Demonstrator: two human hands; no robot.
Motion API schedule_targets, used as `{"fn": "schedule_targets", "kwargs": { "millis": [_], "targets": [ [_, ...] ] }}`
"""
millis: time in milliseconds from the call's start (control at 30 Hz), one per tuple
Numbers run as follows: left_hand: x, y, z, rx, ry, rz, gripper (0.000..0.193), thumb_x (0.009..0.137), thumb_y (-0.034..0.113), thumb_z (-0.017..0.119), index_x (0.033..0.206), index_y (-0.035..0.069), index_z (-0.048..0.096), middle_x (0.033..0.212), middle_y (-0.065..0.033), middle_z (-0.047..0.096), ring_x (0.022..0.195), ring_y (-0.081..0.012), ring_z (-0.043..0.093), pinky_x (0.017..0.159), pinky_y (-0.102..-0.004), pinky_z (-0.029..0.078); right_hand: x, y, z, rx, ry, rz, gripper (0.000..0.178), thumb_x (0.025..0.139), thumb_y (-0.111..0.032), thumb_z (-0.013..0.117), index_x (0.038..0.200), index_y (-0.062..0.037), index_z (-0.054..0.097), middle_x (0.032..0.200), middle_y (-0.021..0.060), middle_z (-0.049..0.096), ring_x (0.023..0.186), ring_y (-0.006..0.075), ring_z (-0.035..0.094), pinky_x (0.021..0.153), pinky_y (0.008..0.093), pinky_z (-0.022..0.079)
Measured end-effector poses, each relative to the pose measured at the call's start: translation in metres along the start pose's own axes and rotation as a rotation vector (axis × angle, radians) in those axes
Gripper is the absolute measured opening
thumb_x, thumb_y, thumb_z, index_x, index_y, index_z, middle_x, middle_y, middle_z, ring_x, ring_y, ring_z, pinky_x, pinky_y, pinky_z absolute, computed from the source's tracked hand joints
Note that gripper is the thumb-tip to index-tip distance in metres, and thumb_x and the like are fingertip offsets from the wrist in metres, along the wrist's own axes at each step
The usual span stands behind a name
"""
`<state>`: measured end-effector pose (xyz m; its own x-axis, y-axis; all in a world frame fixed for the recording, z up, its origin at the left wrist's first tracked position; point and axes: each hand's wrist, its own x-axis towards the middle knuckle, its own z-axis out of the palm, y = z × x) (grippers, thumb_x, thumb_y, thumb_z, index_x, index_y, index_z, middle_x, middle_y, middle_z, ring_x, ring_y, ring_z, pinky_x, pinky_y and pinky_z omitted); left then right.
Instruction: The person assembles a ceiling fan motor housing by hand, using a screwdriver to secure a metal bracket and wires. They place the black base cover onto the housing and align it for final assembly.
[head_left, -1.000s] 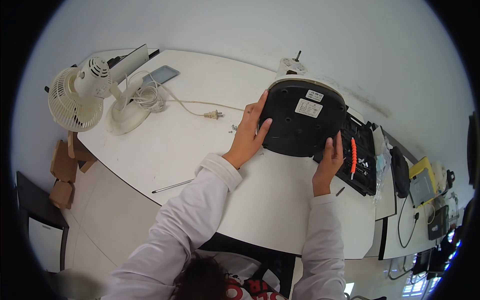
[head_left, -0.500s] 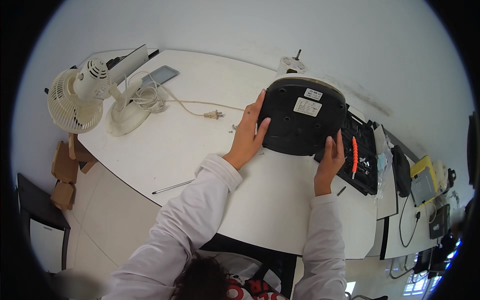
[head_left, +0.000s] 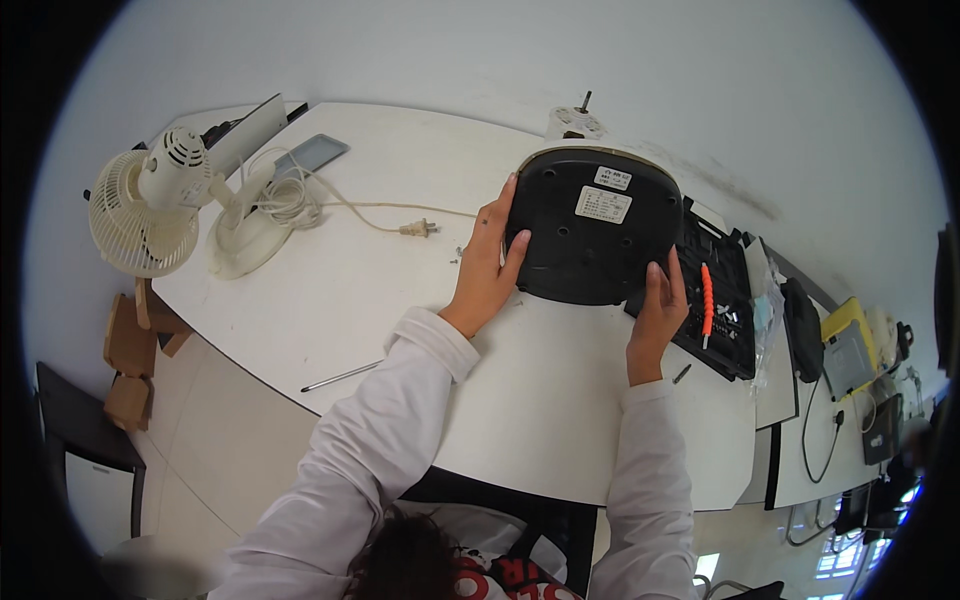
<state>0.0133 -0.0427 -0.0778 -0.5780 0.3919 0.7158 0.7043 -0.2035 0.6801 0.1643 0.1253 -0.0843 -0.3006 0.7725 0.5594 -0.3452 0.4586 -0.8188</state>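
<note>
Both hands hold a fan base [head_left: 590,262] tilted so its black underside with two white labels faces me. My left hand [head_left: 482,272] grips its left edge, thumb on the underside. On the lower right edge is my right hand [head_left: 657,315], its thumb and fingers against the rim. Behind the base rises a white motor housing [head_left: 572,124] with a thin metal shaft; whatever joins the two is hidden. Several small screws [head_left: 457,255] lie on the table left of my left hand. A screwdriver [head_left: 340,377] lies near the front edge, partly covered by my left sleeve.
At left stands a small white fan [head_left: 150,215] with a coiled cord and plug [head_left: 420,229]. A grey tray [head_left: 312,153] lies behind it. A black tool case [head_left: 735,305] with an orange flexible shaft [head_left: 707,300] lies at right, and a small bit [head_left: 682,374] near my right wrist.
The fan base has shifted slightly left in view, along with the whole scene. Both hands keep the same hold on it.
</note>
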Motion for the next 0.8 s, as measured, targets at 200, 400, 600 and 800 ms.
{"fn": "schedule_targets", "kwargs": {
  "millis": [200,400,600,800],
  "targets": [
    [0.001,-0.002,0.002,-0.002,0.025,0.062,0.062,0.099,0.013,0.051,0.155,0.015,0.024,0.125,-0.0141,0.052,0.096,-0.0240,0.053,0.084,-0.0314,0.045,0.002,0.004,-0.002,-0.009,0.014,0.004,0.041,0.097,-0.009,0.060,0.137,-0.0011,0.053,0.129,0.0110,0.061,0.112,0.0140,0.060,0.101,0.0256,0.045],
    [-0.001,0.001,0.002,-0.037,0.003,0.006,0.060,0.100,0.014,0.050,0.155,0.015,0.025,0.131,-0.0152,0.050,0.107,-0.0269,0.054,0.092,-0.0322,0.045,0.001,0.002,-0.002,-0.015,0.017,-0.009,0.043,0.097,-0.010,0.061,0.139,-0.0015,0.052,0.128,0.0108,0.063,0.112,0.0141,0.061,0.100,0.0257,0.045],
    [0.000,0.009,0.001,0.014,0.014,0.020,0.059,0.101,0.015,0.048,0.155,0.014,0.024,0.139,-0.0175,0.046,0.123,-0.0326,0.050,0.102,-0.0367,0.042,0.000,-0.008,0.001,-0.022,0.014,-0.022,0.041,0.098,-0.010,0.059,0.138,-0.0024,0.054,0.131,0.0117,0.061,0.111,0.0133,0.060,0.098,0.0249,0.046],
    [0.001,-0.002,0.000,0.039,-0.029,0.047,0.062,0.101,0.010,0.049,0.155,0.007,0.019,0.151,-0.0158,0.038,0.120,-0.0235,0.056,0.101,-0.0341,0.044,0.001,-0.009,0.001,-0.010,0.007,-0.016,0.040,0.098,-0.009,0.058,0.137,-0.0019,0.054,0.130,0.0115,0.061,0.110,0.0143,0.061,0.098,0.0253,0.047]
  ]
}}
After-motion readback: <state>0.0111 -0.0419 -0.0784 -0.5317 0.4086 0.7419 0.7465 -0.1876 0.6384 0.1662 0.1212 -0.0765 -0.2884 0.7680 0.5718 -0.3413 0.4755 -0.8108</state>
